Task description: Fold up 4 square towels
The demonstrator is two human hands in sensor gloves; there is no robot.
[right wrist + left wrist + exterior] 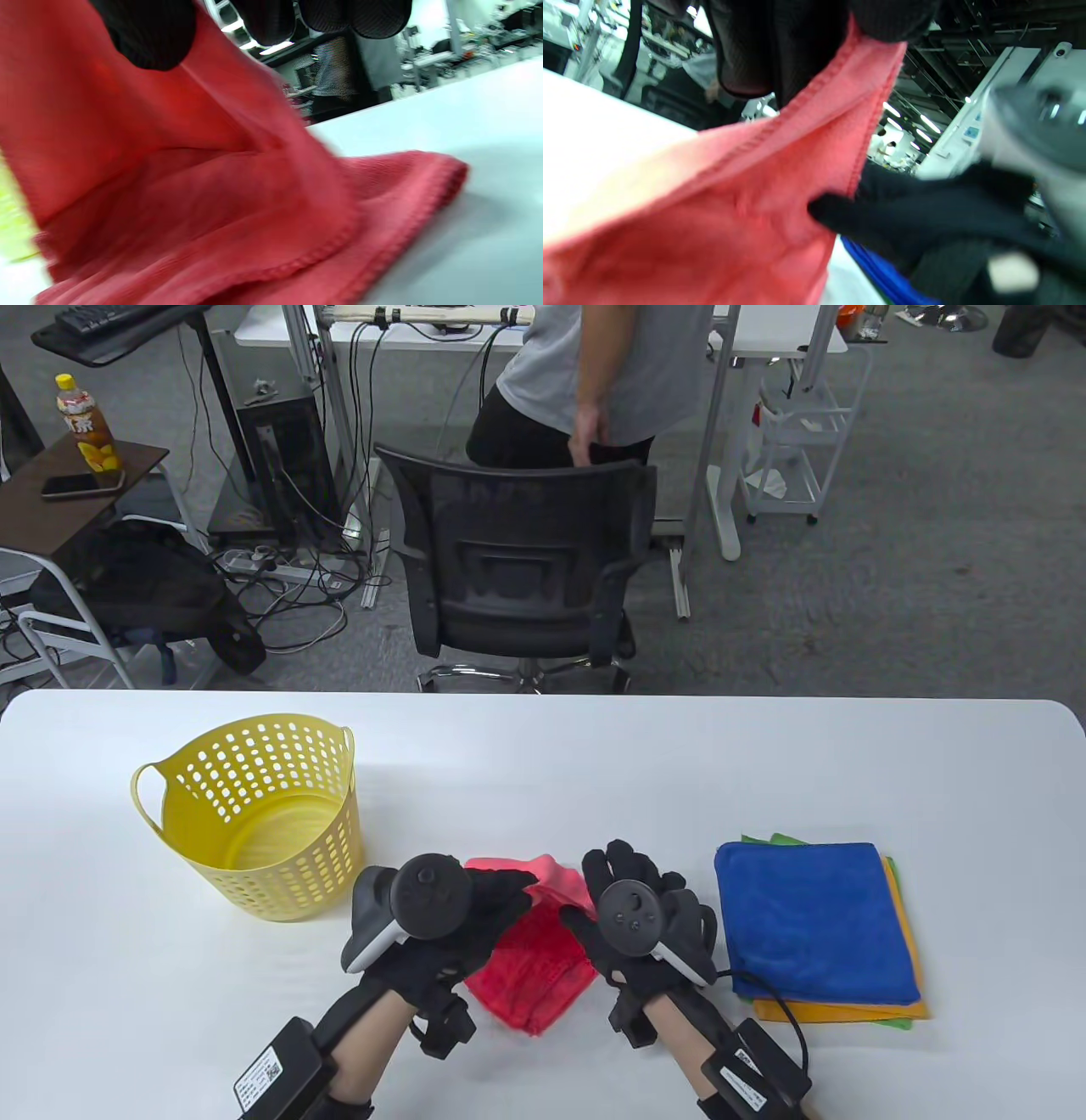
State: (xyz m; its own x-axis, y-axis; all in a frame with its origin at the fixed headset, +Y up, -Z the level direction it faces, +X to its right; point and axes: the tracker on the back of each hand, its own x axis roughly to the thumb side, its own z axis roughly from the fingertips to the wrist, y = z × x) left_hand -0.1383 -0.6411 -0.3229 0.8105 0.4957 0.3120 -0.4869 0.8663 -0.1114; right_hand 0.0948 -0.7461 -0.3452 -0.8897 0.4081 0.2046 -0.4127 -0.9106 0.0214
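A red towel (534,954) lies partly lifted on the white table (543,746) near the front, between my two hands. My left hand (475,899) pinches the towel's raised far edge; the left wrist view shows the hem (840,97) held between its fingers. My right hand (611,891) grips the same raised edge from the right; the right wrist view shows its fingertips (144,38) on the red cloth (212,203). A stack of towels lies to the right: blue (814,920) on top, orange (857,1010) and green (780,840) beneath.
A yellow perforated basket (254,814) stands on the table to the left of my hands. An office chair (522,560) and a standing person (594,381) are beyond the table's far edge.
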